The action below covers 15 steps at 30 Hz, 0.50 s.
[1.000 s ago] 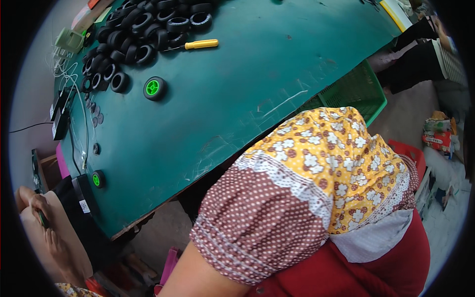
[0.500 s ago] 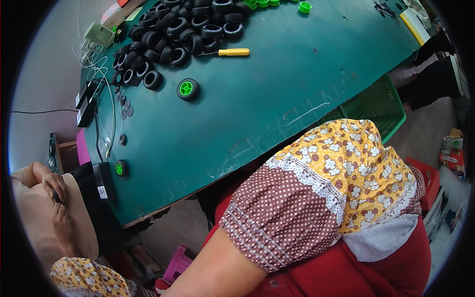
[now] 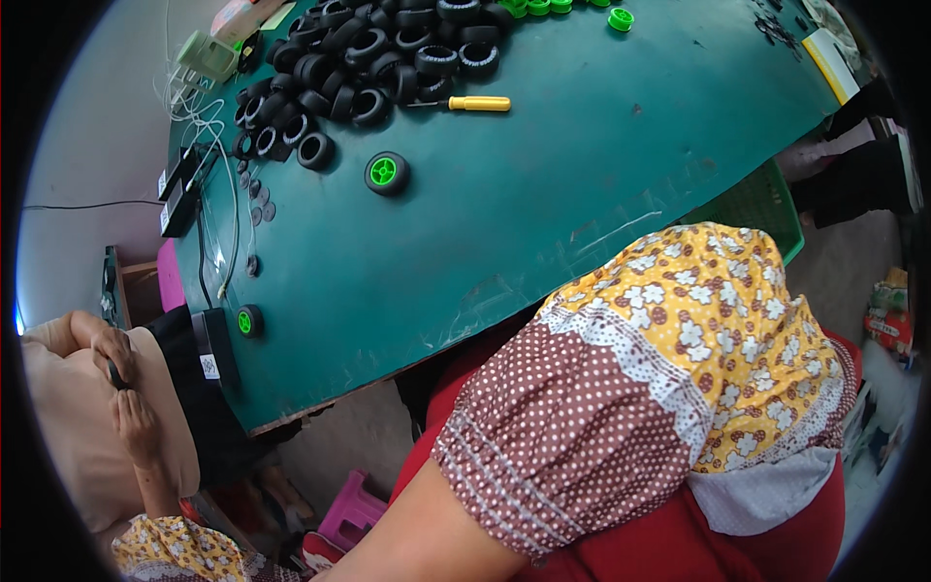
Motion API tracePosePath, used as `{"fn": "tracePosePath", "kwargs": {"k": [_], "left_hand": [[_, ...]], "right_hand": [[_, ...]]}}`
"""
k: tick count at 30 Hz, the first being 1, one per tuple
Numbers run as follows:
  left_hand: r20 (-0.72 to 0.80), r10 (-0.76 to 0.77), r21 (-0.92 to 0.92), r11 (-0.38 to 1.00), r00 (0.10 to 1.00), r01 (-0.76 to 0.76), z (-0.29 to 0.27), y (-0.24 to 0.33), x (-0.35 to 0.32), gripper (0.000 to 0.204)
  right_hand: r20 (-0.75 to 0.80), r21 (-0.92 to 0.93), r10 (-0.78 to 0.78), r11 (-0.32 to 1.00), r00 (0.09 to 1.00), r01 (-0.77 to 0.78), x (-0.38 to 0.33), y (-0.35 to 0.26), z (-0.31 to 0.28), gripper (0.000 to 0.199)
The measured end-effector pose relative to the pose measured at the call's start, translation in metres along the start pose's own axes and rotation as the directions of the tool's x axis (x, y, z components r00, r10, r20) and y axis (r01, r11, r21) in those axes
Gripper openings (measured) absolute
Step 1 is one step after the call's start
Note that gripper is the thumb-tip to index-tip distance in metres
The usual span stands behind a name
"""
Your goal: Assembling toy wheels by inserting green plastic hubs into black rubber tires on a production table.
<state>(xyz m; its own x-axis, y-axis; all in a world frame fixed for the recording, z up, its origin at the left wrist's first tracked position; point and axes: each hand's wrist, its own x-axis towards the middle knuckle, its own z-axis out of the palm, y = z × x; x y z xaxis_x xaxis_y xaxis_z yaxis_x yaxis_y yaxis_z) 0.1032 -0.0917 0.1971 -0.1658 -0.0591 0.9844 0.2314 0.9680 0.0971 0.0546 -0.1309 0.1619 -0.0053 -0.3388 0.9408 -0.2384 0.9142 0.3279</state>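
Note:
Both of my hands lie outside the picture, past its lower edge, so what they hold is hidden. My right arm, in a yellow floral sleeve cover [image 3: 669, 339] with a dotted brown cuff, crosses the lower right, its bare forearm [image 3: 417, 524] running down and left. A matching sleeve cover [image 3: 179, 545] on my left arm shows at the bottom left. On the green table [image 3: 465, 233], a black-tyred wheel with a green hub [image 3: 387, 174] lies in the middle and a second such wheel [image 3: 249, 321] near the left edge. A yellow-handled screwdriver [image 3: 478, 104] rests beside piled black tyres [image 3: 369, 48].
At left, a co-worker's hands [image 3: 121, 378] hold a small dark piece. Cables [image 3: 208, 145] and black power adapters [image 3: 208, 349] line the table's left edge. Green hubs [image 3: 621, 18] stand at the back. A green crate [image 3: 747, 204] sits beyond the right edge; a pink stool [image 3: 357, 509] stands below.
The view has shifted slightly, so the table things sit a little farther right. My right sleeve has moved slightly within the picture. The wheels, tyres and screwdriver keep their places on the table.

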Motion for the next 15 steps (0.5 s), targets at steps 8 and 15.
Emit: {"fn": "tracePosePath", "kwargs": {"k": [8, 15], "left_hand": [[-0.047, -0.061, 0.322, 0.944, 0.997, 0.073, 0.007, -0.014, -0.003, 0.039], [-0.082, -0.141, 0.631, 0.759, 0.987, 0.161, 0.005, -0.053, -0.011, 0.04]], "right_hand": [[0.064, 0.07, -0.049, 0.997, 0.997, 0.045, 0.004, 0.02, -0.026, 0.024], [0.119, 0.208, -0.134, 0.972, 0.984, 0.107, 0.002, -0.01, -0.014, 0.024]]}}
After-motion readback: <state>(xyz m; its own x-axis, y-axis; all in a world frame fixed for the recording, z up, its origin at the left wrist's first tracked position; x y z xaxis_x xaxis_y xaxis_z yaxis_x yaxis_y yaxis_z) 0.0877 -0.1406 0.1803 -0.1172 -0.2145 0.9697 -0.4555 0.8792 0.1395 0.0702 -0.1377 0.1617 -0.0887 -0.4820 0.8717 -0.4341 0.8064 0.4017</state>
